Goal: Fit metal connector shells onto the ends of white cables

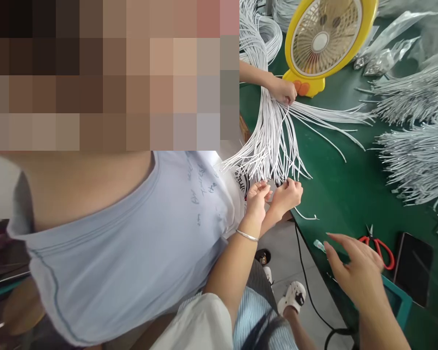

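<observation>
My left hand [257, 197], with a silver bangle on its wrist, is closed with the fingertips pinched at the lower ends of a bundle of white wires [266, 141]. Exactly which wire sits in the pinch is hard to see. Beside it is a co-worker's hand [287, 195], closed at the same wire ends. Higher up, another co-worker's hand [282, 91] grips the bundle. My right hand [355, 267] is open over the table, thumb and fingers apart, holding nothing. Close to it are red-handled snips [381, 250] and a small clear piece [319, 246].
A yellow fan [320, 41] stands at the back of the green table [343, 194]. Cut wire bundles [416, 155] lie on the right, with plastic bags [390, 48] behind. A black phone [413, 268] and a teal tray [399, 296] are near my right hand. A person in a blue shirt [131, 253] is on the left.
</observation>
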`<action>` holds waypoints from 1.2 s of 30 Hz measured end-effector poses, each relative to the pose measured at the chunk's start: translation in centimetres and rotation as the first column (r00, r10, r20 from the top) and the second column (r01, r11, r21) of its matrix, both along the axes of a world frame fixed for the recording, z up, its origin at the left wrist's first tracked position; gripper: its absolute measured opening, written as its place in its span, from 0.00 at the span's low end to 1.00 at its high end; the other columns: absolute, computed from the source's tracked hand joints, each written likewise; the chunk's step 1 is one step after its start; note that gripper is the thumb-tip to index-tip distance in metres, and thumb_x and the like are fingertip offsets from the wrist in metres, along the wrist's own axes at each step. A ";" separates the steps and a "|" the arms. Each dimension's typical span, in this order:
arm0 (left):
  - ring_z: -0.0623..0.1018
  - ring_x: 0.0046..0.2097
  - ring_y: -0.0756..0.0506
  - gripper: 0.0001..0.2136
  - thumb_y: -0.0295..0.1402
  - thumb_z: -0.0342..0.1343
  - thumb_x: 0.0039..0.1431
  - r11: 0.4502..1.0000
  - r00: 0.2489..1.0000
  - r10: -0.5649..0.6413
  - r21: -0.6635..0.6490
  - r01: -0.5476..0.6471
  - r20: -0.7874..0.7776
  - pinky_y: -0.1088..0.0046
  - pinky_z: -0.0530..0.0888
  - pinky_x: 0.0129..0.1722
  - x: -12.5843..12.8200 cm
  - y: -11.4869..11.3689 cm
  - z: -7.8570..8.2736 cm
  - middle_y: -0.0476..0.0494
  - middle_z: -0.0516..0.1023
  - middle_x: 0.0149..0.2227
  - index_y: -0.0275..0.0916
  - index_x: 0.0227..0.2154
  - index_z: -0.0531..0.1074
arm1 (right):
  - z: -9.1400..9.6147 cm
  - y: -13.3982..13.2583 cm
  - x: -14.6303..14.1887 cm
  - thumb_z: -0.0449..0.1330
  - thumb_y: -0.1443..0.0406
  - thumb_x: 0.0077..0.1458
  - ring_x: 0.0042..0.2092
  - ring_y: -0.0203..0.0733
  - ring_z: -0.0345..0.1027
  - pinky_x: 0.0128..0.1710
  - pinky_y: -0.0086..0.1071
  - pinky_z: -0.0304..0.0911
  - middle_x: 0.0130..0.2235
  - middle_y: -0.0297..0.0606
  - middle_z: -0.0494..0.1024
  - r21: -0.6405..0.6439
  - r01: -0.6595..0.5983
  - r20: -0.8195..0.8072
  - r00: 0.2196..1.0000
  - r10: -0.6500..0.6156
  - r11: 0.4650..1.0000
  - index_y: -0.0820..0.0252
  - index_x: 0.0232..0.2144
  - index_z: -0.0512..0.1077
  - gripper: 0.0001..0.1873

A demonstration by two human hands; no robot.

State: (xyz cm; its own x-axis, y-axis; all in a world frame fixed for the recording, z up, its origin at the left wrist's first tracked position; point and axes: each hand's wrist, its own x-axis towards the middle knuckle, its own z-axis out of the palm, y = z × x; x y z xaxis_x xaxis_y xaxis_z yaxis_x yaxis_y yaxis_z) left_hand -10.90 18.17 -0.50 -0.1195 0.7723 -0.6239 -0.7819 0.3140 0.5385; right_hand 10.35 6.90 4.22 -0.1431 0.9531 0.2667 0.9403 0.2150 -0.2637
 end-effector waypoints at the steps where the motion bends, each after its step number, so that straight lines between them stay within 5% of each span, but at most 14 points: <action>1: 0.69 0.29 0.55 0.06 0.19 0.57 0.55 1.000 1.000 0.016 -0.005 -0.016 -0.014 0.76 0.65 0.34 0.0 -0.1 0.1 0.49 0.71 0.29 0.34 0.32 0.69 | 0.2 1.5 -1.4 0.50 0.56 0.63 0.39 0.47 0.73 0.40 0.40 0.61 0.37 0.39 0.78 -0.024 -0.061 -0.099 0.993 0.058 0.998 0.59 0.38 0.74 0.16; 5: 0.71 0.28 0.54 0.08 0.19 0.59 0.50 0.999 1.000 0.012 -0.031 -0.013 -0.019 0.76 0.66 0.33 -0.2 -0.4 0.3 0.48 0.72 0.29 0.33 0.34 0.71 | -1.1 7.9 -7.8 0.48 0.63 0.60 0.42 0.44 0.71 0.39 0.36 0.63 0.43 0.42 0.77 -0.114 -0.171 -0.213 0.966 0.144 0.979 0.59 0.42 0.76 0.18; 9: 0.72 0.30 0.53 0.09 0.18 0.58 0.47 1.000 1.000 0.001 -0.025 -0.001 0.004 0.76 0.67 0.34 -0.4 -0.3 0.5 0.47 0.73 0.30 0.33 0.32 0.71 | -2.7 11.3 -11.6 0.49 0.68 0.56 0.48 0.51 0.63 0.55 0.50 0.55 0.41 0.45 0.74 -0.148 -0.173 -0.141 0.978 0.153 0.974 0.57 0.48 0.77 0.22; 11: 0.73 0.31 0.52 0.08 0.18 0.57 0.46 1.000 1.000 0.005 -0.014 -0.005 0.006 0.76 0.66 0.34 -0.5 -0.1 0.6 0.46 0.74 0.29 0.33 0.30 0.71 | -3.0 11.5 -12.2 0.50 0.70 0.55 0.44 0.48 0.62 0.58 0.53 0.49 0.40 0.45 0.73 -0.187 -0.185 -0.107 0.980 0.168 0.965 0.55 0.51 0.76 0.24; 16: 0.72 0.29 0.52 0.07 0.16 0.53 0.45 1.000 1.000 0.008 -0.004 -0.008 -0.001 0.76 0.64 0.30 -0.4 0.3 0.6 0.46 0.73 0.27 0.32 0.27 0.71 | -2.9 10.9 -12.3 0.49 0.70 0.57 0.47 0.52 0.61 0.47 0.48 0.56 0.45 0.48 0.71 -0.327 -0.154 -0.052 0.988 0.145 0.932 0.52 0.57 0.71 0.27; 23: 0.74 0.33 0.50 0.09 0.19 0.56 0.43 0.999 1.000 -0.019 0.042 0.018 0.019 0.75 0.68 0.35 -0.3 0.1 -0.1 0.46 0.75 0.29 0.35 0.29 0.73 | -2.3 10.9 -12.6 0.49 0.70 0.58 0.52 0.53 0.60 0.44 0.44 0.54 0.49 0.47 0.69 -0.445 -0.138 -0.017 0.989 0.146 0.885 0.48 0.62 0.65 0.30; 36: 0.75 0.31 0.49 0.06 0.21 0.57 0.42 0.999 0.999 -0.019 0.039 0.017 0.045 0.74 0.67 0.34 -0.1 0.3 -0.2 0.46 0.75 0.27 0.34 0.26 0.72 | -1.9 11.2 -13.0 0.48 0.71 0.59 0.52 0.54 0.61 0.46 0.44 0.53 0.50 0.49 0.69 -0.499 -0.135 -0.014 0.989 0.148 0.856 0.49 0.63 0.63 0.31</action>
State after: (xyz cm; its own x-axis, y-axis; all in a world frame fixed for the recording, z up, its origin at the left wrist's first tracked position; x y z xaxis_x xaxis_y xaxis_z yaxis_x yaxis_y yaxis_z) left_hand -10.95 18.48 -0.71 -0.0779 0.7978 -0.5979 -0.8001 0.3078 0.5149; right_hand -2.68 18.13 2.28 -0.2867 0.9269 -0.2420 0.9171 0.1925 -0.3492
